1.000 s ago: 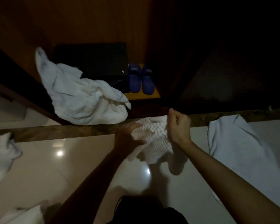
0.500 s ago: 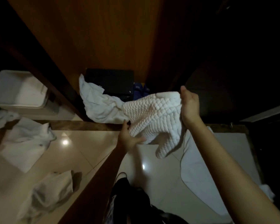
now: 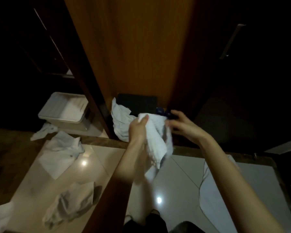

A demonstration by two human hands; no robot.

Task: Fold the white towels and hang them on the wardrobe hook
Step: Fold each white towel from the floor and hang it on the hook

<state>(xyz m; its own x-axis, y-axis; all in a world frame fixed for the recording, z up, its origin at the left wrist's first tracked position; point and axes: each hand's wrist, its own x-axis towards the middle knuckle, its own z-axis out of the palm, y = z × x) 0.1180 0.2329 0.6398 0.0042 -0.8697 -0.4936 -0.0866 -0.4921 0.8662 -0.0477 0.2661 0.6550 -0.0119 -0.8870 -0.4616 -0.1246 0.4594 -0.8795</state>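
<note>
A small white textured towel [image 3: 156, 145] hangs bunched in the air in front of the open wardrobe. My left hand [image 3: 139, 129] grips its top edge, thumb up. My right hand [image 3: 181, 122] is at the towel's right side with fingers spread; motion blur hides whether it pinches the cloth. Another white towel [image 3: 120, 121] lies crumpled on the wardrobe floor behind. No hook is visible in the dark wardrobe.
A dark box [image 3: 138, 105] and blue slippers [image 3: 161, 111] sit in the wardrobe bottom. A white bin [image 3: 64, 111] stands at left. More white cloths lie on the tiled floor: left [image 3: 60, 153], lower left [image 3: 71, 202], and right [image 3: 259, 190].
The view tilted upward. The towel, spread wide between both hands before, is now bunched and hangs from my left hand; my right hand moved down and loosened.
</note>
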